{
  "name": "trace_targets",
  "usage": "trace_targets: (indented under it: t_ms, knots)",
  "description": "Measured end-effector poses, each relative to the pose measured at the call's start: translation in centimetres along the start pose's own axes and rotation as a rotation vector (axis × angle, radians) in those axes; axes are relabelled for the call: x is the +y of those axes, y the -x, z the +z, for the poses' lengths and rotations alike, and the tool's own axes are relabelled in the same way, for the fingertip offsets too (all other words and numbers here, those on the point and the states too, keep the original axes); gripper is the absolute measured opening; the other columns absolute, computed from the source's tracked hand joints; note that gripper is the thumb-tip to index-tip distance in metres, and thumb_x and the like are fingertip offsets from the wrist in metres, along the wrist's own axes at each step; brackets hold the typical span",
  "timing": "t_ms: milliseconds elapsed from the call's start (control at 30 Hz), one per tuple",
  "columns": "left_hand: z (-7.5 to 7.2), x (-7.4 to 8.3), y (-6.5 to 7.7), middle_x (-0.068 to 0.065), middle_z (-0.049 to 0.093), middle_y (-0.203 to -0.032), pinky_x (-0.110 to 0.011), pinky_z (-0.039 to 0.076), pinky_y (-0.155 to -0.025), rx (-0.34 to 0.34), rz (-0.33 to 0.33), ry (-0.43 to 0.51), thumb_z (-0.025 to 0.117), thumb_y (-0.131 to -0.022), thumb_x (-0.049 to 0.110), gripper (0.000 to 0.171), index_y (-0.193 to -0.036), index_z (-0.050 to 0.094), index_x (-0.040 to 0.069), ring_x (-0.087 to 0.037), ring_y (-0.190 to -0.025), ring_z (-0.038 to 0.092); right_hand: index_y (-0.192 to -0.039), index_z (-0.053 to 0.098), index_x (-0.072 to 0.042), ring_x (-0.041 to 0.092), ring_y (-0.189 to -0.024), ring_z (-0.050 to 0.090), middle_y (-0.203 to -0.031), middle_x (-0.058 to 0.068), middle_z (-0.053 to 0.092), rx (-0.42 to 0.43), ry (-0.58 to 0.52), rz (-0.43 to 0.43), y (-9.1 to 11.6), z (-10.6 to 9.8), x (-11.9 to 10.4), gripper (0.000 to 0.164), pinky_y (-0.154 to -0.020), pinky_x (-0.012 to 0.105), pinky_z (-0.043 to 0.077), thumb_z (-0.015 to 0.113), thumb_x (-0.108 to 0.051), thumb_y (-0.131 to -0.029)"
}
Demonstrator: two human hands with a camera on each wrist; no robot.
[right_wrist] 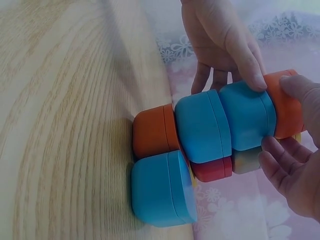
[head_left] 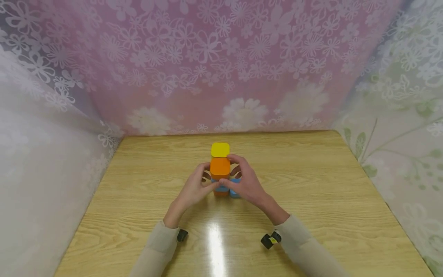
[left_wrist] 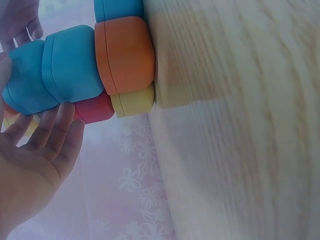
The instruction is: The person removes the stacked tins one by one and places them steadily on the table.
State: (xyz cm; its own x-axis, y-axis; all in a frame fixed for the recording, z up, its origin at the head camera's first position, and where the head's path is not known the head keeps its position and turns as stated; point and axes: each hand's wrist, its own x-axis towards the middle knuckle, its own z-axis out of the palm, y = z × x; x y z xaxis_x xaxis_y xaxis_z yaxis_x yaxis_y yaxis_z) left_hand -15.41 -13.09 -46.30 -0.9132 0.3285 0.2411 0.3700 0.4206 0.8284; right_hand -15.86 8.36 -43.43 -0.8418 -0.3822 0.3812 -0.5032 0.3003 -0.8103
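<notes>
A front stack of small lidded boxes rises from an orange box point(right_wrist: 151, 134) through a lower blue box point(right_wrist: 199, 127) and an upper blue box point(right_wrist: 246, 120) to a top orange box point(head_left: 220, 167). My left hand point(head_left: 194, 187) holds the upper blue box, thumb in front and fingers round its side. With the thumb on its face, my right hand point(head_left: 250, 186) grips the top orange box from the right. Directly behind stands a second stack, with a yellow lid point(head_left: 220, 149) on top, a red box point(right_wrist: 212, 171) and a yellow box point(left_wrist: 135, 101) lower down.
Right of the front stack, a single blue box point(right_wrist: 157, 190) sits on the wooden table point(head_left: 149, 161). Floral curtains hang behind the table point(head_left: 214, 77) and along both sides. A bright reflection lies on the near tabletop between the forearms.
</notes>
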Motion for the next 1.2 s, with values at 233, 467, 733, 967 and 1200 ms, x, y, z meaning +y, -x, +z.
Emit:
trace_targets:
  t_ms: [233, 467, 733, 967, 1200]
  knots:
    - [-0.1, -0.2, 0.2, -0.002, 0.054, -0.125, -0.050, 0.052, -0.087, 0.008, 0.024, -0.014, 0.072, -0.092, 0.033, 0.060, -0.141, 0.045, 0.011, -0.018, -0.099, 0.056, -0.144, 0.040, -0.006, 0.022, -0.089, 0.058, -0.123, 0.011, 0.053, -0.008, -0.001, 0.012, 0.1, -0.2, 0.2, 0.074, -0.076, 0.041, 0.053, 0.082, -0.017, -0.084]
    - [-0.2, -0.2, 0.5, -0.003, 0.054, -0.126, -0.046, 0.053, -0.086, 0.021, 0.030, -0.030, 0.072, -0.092, 0.031, 0.060, -0.142, 0.044, 0.012, -0.018, -0.099, 0.058, -0.147, 0.039, -0.006, 0.020, -0.094, 0.055, -0.124, 0.008, 0.049, -0.044, -0.008, 0.064, 0.4, -0.6, 0.1, 0.078, -0.080, 0.038, 0.053, 0.081, -0.022, -0.084]
    - [0.0, -0.4, 0.2, -0.003, 0.054, -0.125, -0.042, 0.053, -0.086, 0.014, 0.045, -0.039, 0.072, -0.093, 0.031, 0.060, -0.142, 0.044, 0.012, -0.016, -0.099, 0.058, -0.140, 0.050, -0.012, 0.024, -0.094, 0.054, -0.123, 0.010, 0.050, -0.052, -0.003, 0.037, 0.8, -1.4, 0.6, 0.065, -0.079, 0.048, 0.053, 0.082, -0.014, -0.083]
    - [0.1, -0.1, 0.2, -0.003, 0.054, -0.127, -0.041, 0.053, -0.087, 0.004, -0.009, -0.042, 0.071, -0.092, 0.036, 0.063, -0.143, 0.043, 0.011, -0.014, -0.099, 0.059, -0.139, 0.048, 0.002, 0.030, -0.098, 0.058, -0.128, 0.019, 0.052, -0.048, -0.012, 0.038, 1.2, -2.3, -0.8, 0.065, -0.080, 0.053, 0.054, 0.079, -0.003, -0.083]
    - [0.0, -0.1, 0.3, -0.004, 0.054, -0.128, -0.041, 0.052, -0.088, 0.010, -0.017, -0.037, 0.071, -0.093, 0.035, 0.064, -0.144, 0.042, 0.009, -0.015, -0.100, 0.058, -0.139, 0.045, 0.007, 0.033, -0.098, 0.058, -0.127, 0.021, 0.054, -0.056, -0.004, 0.029, 1.5, -3.4, -2.5, 0.065, -0.082, 0.047, 0.055, 0.077, 0.001, -0.083]
